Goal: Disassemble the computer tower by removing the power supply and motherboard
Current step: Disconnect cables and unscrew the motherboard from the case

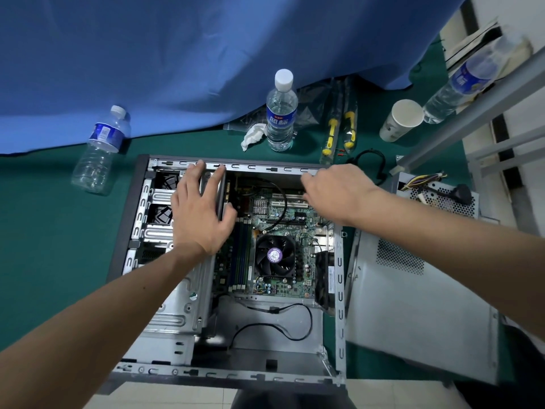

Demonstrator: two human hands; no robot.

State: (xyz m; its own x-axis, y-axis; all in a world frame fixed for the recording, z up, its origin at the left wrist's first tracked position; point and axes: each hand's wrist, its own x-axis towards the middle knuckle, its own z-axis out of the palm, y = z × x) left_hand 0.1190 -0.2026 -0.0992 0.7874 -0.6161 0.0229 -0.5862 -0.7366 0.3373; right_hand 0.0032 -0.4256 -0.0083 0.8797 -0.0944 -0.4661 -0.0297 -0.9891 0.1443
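The open computer tower [339,290] lies on its side on the green table. Inside it sits the green motherboard [283,219] with a black CPU fan [275,255]. My left hand [200,208] lies over the drive cage at the upper left and holds a dark flat drive-like part [221,193], with the thumb on its right side and the fingers reaching the case's far rim. My right hand [336,187] rests at the far right corner of the case, fingers bent down inside; what they touch is hidden. The grey power supply [439,199] with its cables lies outside, to the right.
The grey side panel [413,305] leans against the case's right side. Behind the case stand a water bottle [280,113], a tissue [252,135], two yellow-handled screwdrivers [339,131] and a paper cup [401,119]. An empty bottle [100,152] lies left. A blue cloth [177,54] covers the back.
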